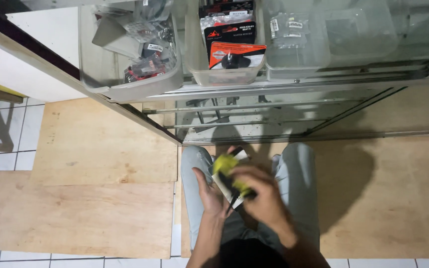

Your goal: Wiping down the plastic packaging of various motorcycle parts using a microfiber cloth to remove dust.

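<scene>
Small flat packet (230,184), white w/ black part, sits over the lap, in front of the glass cabinet (284,106). Left hand (209,191) cups it from below, fingers curled on its edge. Right hand (259,191) on top, fingers closed on a yellow cloth (226,165) pressed to it. Packet's long axis runs diagonal, upper-left to lower-right; both hands touching it.

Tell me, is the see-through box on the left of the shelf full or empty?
Partly full. Through the clear box you can see small packets and parts piled inside, below its rim.
</scene>
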